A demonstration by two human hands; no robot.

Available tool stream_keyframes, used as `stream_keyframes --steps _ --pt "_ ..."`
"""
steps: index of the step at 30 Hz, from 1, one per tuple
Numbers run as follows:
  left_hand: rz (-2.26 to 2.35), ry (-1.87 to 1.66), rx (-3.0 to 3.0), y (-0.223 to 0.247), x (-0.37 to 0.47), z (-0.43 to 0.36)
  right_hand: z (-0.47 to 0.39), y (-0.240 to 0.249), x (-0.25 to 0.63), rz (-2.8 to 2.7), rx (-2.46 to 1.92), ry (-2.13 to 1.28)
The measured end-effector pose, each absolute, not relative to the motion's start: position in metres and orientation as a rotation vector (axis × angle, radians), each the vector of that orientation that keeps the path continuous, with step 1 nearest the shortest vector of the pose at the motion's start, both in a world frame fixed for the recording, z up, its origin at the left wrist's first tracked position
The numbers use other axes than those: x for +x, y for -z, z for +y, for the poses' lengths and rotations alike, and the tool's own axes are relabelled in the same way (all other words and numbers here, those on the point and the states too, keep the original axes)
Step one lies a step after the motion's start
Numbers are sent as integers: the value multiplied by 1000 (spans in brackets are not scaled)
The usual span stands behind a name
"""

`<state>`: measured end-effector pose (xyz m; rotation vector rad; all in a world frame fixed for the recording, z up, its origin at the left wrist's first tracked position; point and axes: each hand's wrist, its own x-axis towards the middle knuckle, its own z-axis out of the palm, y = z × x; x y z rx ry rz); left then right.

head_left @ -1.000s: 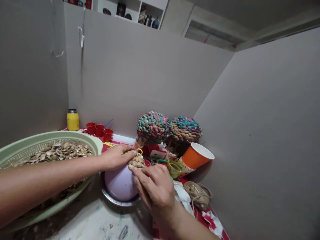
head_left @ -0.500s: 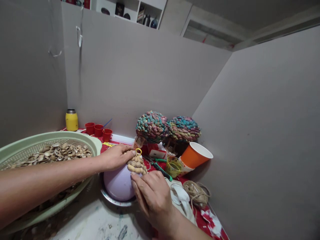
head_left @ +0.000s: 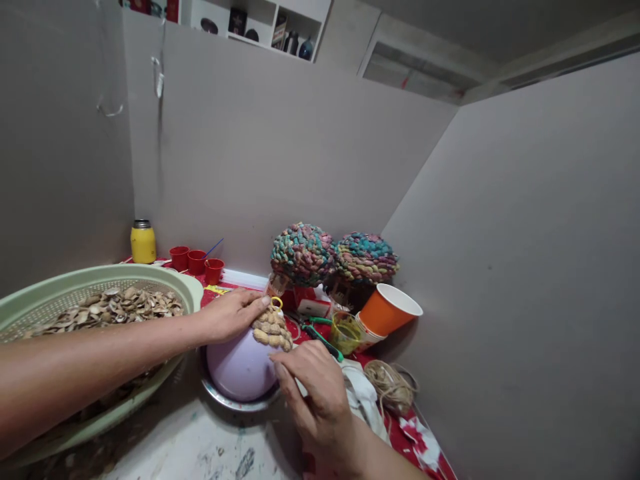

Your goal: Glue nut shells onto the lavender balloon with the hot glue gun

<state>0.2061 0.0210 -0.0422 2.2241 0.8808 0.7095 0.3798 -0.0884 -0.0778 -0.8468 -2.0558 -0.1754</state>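
Compared with half a second ago, the right hand (head_left: 313,387) is sitting slightly lower and further off the row of peanut shells (head_left: 271,330), while the left hand (head_left: 231,315) is staying put on the pale purple ball (head_left: 240,370). Going big to small: grey walls (head_left: 250,153) are boxing in the whole corner, and below them the paint-smudged white tabletop (head_left: 200,453) is carrying everything. A big green strainer (head_left: 195,287) is taking up the left side, with loose shells (head_left: 135,307) piling up inside it. A metal bowl (head_left: 227,401) is cradling that purple ball near the middle, and the peanut shells are covering a patch on its upper right. Left grip: palm down, fingers lying loosely over the ball's top, so it's not closing on anything. Right grip: thumb and forefinger are curling toward each other by the ball's right side, but I'm not able to tell if they're pinching something. Two knobbly multicoloured balls (head_left: 303,253) are standing at the back, an orange cup (head_left: 383,312) is tilting near them, and some twine (head_left: 393,387) is lying closer in. Smallest of all, a yellow ring (head_left: 277,303) is poking up just above the peanut shells.
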Motion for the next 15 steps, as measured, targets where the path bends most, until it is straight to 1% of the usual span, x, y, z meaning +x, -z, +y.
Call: stream_keyframes --steps 4,9,12,15 --pt "937 -722 2228 39 203 21 -93 77 393 -1971 -890 135" --pt "1146 -739 2226 25 191 11 -94 81 416 -1866 -1058 93" --pt "1244 -789 2250 11 179 -13 -96 84 426 -1808 -1151 58" --pt "1328 -945 2336 8 166 -52 -97 84 432 -1787 -1240 4"
